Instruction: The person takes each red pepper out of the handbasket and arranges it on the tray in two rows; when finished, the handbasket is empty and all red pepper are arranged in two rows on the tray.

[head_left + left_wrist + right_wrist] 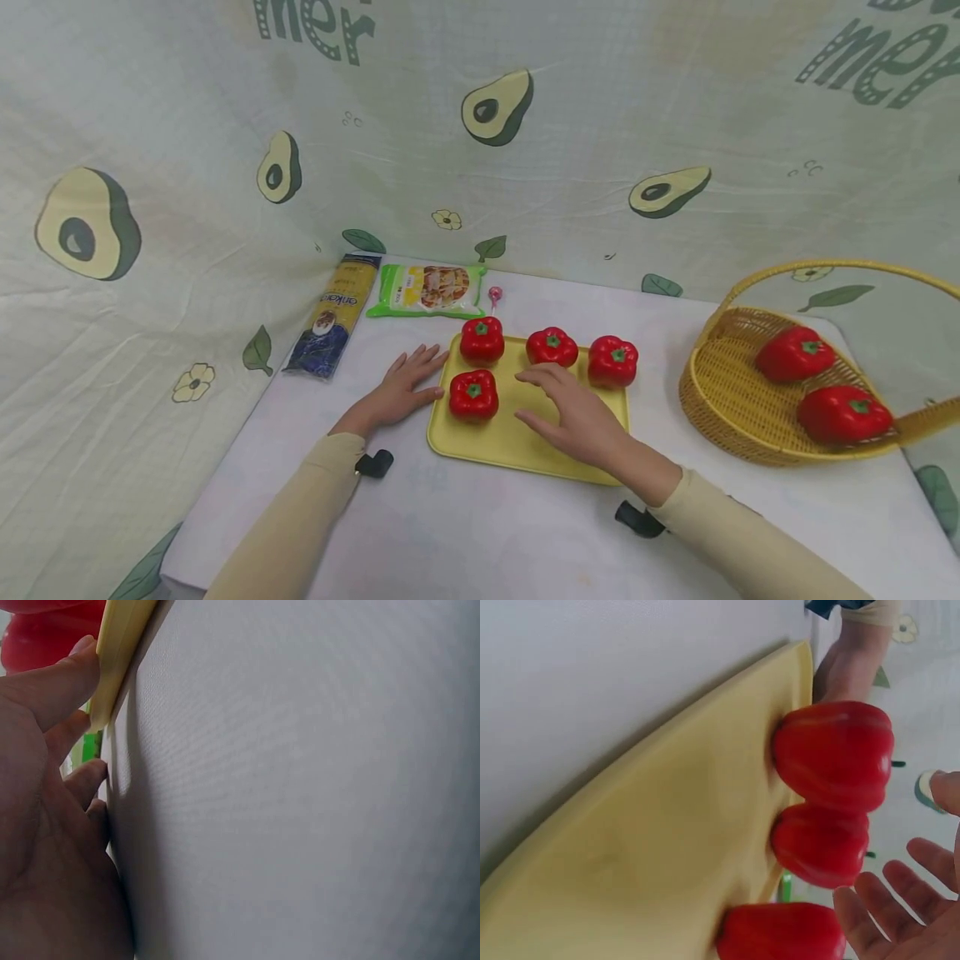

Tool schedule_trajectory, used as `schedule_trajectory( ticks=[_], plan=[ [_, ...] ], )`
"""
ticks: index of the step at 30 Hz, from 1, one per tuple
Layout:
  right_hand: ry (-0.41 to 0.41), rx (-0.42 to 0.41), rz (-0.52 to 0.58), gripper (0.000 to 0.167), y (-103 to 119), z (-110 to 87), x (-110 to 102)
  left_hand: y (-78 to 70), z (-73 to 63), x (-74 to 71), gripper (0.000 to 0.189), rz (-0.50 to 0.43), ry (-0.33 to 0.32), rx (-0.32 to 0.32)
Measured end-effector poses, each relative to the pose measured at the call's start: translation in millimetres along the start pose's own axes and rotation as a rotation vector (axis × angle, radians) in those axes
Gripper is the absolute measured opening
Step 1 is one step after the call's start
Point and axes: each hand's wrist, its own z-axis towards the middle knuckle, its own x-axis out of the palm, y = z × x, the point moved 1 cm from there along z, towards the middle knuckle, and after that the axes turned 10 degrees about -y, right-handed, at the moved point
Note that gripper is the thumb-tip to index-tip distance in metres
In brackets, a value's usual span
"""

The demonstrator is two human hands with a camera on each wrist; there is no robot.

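Note:
A yellow tray on the table carries several red bell peppers, among them a front-left pepper, a back-left pepper, a back-middle pepper and a back-right pepper. My left hand rests at the tray's left edge, fingers extended; in the left wrist view its thumb and a finger touch the tray rim. Over the tray's right half hovers my right hand, fingers spread and relaxed, holding nothing. The right wrist view shows those fingers apart from the peppers.
To the right stands a yellow wicker basket with a tall handle and two red bell peppers inside. A blue-and-gold packet, a green-and-white food packet and a pink lollipop lie at the back left.

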Motion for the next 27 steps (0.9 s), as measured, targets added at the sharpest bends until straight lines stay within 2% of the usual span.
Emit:
schedule_trajectory(
  ticks=[14,27],
  plan=[
    [-0.022,0.019,-0.077,0.047,-20,-20.8,-41,-2.9,-0.5,-0.2,0.072,0.002,-0.004,0.003],
    [-0.101,0.056,-0.128,0.041,-41,-38.9,-80,1.3,0.1,0.2,0.074,0.002,-0.007,0.007]
  ],
)
